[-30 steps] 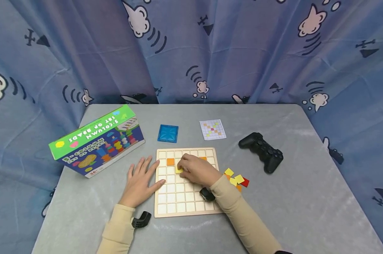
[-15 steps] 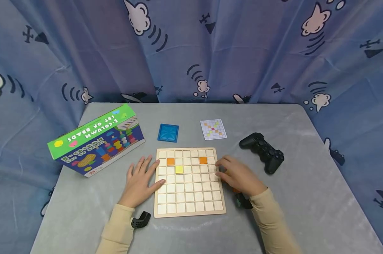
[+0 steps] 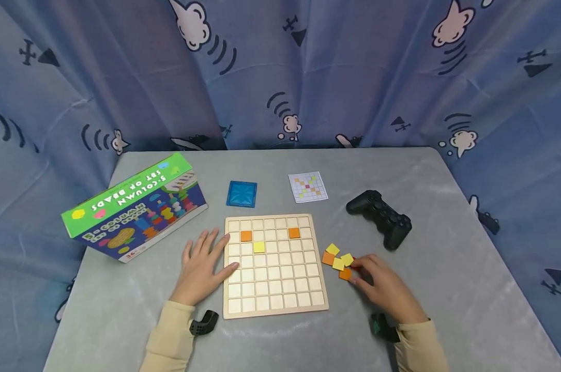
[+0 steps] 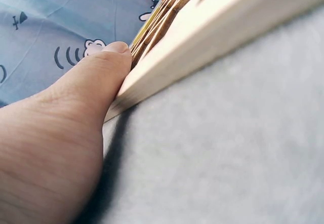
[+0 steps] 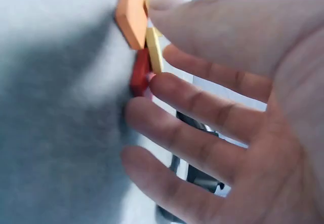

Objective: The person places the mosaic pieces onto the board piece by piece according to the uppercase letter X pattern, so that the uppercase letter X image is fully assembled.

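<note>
A wooden grid board [image 3: 275, 314] lies on the table, with two orange tiles and a yellow tile [image 3: 259, 247] set in its upper cells. My left hand [image 3: 198, 279] rests at the board's left edge, fingers spread and thumb over the rim; the left wrist view has this thumb [image 4: 96, 77] against the wooden side. Right of the board, my right hand [image 3: 387, 287] reaches the loose tiles, its fingers apart. Its fingertips come right at a red tile [image 5: 140, 74], while the thumb is near an orange tile [image 5: 131, 16]. Several yellow and orange tiles [image 3: 338, 264] lie in that pile.
Behind the board are a blue square tray [image 3: 241, 194] and a printed pattern card [image 3: 308, 187]. A black game controller [image 3: 380, 217] lies at the right. On the left stands a colourful bead-set box [image 3: 140, 212]. A patterned blue curtain [image 3: 354, 77] hangs behind the table.
My right hand has let go of the yellow tile in the board and moved right and down to the loose tiles. My left hand has stayed at the board's edge.
</note>
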Motion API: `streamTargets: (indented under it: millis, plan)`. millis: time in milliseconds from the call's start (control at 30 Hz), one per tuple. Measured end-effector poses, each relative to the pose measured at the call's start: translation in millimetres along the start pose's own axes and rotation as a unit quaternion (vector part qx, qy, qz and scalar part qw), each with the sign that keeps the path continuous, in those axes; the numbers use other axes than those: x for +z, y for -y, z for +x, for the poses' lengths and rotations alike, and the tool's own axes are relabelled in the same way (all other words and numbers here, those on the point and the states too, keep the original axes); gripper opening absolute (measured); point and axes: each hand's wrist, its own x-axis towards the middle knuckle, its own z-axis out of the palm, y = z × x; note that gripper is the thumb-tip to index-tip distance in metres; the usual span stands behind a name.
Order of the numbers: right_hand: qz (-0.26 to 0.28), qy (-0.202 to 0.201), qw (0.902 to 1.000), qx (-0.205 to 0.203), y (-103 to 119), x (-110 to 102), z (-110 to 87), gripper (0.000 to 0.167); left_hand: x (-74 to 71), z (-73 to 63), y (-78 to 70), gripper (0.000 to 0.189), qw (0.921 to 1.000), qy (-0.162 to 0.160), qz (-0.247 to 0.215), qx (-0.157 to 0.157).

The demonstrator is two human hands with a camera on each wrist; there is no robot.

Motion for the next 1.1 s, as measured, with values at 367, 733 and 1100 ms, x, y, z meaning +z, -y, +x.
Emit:
streamTargets:
  millis: [367, 733, 1100]
  plan:
    - [-0.006, -0.040, 0.9991, -0.010, 3, 14, -3.6, 0.027, 0.7, 0.1, 1.5, 0.076, 1.0000, 0.001, 0.003, -0.002]
    - [-0.014, -0.046, 0.9988, -0.007, 7, 15, -3.3, 0.029, -0.7, 0.1, -0.9, 0.076, 0.9999, -0.010, -0.001, -0.001]
    - [-0.013, -0.030, 0.9995, 0.007, 6, 16, -3.7, 0.029, -0.7, 0.1, -2.2, 0.076, 1.0000, -0.005, 0.001, -0.005]
